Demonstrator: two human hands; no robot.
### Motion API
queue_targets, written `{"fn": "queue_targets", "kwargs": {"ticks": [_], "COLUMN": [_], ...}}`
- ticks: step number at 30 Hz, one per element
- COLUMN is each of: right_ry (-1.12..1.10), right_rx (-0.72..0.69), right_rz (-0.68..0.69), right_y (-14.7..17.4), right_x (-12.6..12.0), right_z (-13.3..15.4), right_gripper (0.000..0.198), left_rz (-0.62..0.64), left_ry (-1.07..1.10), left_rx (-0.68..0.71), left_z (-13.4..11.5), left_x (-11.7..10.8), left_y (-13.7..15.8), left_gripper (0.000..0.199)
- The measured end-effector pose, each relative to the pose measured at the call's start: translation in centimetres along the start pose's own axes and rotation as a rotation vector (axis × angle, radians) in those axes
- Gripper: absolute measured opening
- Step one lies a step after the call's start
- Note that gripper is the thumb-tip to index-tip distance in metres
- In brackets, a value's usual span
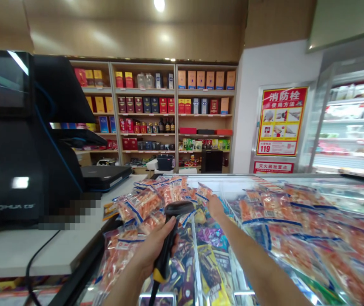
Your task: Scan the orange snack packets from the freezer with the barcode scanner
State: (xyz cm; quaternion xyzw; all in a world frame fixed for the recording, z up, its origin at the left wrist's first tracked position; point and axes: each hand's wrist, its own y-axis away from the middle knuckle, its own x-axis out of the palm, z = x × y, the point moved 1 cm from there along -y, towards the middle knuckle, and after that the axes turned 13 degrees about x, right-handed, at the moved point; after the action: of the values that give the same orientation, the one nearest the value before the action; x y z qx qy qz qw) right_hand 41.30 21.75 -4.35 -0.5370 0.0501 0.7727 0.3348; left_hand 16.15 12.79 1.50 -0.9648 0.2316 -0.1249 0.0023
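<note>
My left hand (164, 236) is wrapped around the handle of a black barcode scanner (169, 233) with a yellow band near its cord end. Its head points away from me, over clear packets of orange-pink food (143, 204) piled on the freezer. Stretched forward, my right hand (215, 207) pinches the edge of one such packet (203, 191), which has a blue stripe and a label. Some of my right fingers are hidden behind the hand. Below both hands, colourful ice-cream wrappers (212, 272) show inside the freezer.
On the left, a black checkout terminal (19, 170) stands on a white counter (41, 255), a dark cord hanging from it. More clear packets (312, 229) cover the freezer's right side. Shelves of boxes and bottles (146, 104) line the back wall, beside a red fire-hydrant sign (282, 121).
</note>
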Motion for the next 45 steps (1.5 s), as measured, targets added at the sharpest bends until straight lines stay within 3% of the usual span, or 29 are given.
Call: {"fn": "queue_targets", "kwargs": {"ticks": [6, 11, 17, 20, 24, 32, 40, 45], "right_ry": [0.013, 0.012, 0.126, 0.14, 0.108, 0.064, 0.074, 0.073], "right_rx": [-0.088, -0.109, 0.163, 0.215, 0.228, 0.246, 0.233, 0.289], "right_rz": [-0.06, -0.014, 0.068, 0.107, 0.06, -0.142, -0.173, -0.164], "right_y": [2.3, 4.5, 4.1, 3.7, 3.4, 3.3, 2.7, 1.6], "right_x": [-2.3, -5.1, -5.5, -4.6, -4.7, -7.2, -7.9, -9.6], "right_z": [-4.0, -6.3, -5.6, -5.0, -4.9, -5.8, -6.7, -7.9], "right_gripper": [0.029, 0.023, 0.048, 0.043, 0.034, 0.032, 0.033, 0.035], "left_rz": [0.068, 0.135, 0.155, 0.141, 0.149, 0.199, 0.218, 0.185], "left_ry": [0.032, 0.031, 0.052, 0.052, 0.039, 0.044, 0.038, 0.03], "left_rx": [0.011, 0.007, -0.014, -0.022, -0.023, -0.009, 0.003, 0.009], "left_z": [0.0, -0.2, 0.1, 0.1, 0.0, 0.2, -0.4, -0.4], "left_x": [0.5, 1.0, 1.9, 2.2, 2.5, 4.2, 5.7, 5.6], "left_y": [0.5, 1.1, 1.5, 1.4, 0.8, -0.1, 0.2, -0.2], "left_gripper": [0.035, 0.036, 0.035, 0.037, 0.037, 0.037, 0.036, 0.034]}}
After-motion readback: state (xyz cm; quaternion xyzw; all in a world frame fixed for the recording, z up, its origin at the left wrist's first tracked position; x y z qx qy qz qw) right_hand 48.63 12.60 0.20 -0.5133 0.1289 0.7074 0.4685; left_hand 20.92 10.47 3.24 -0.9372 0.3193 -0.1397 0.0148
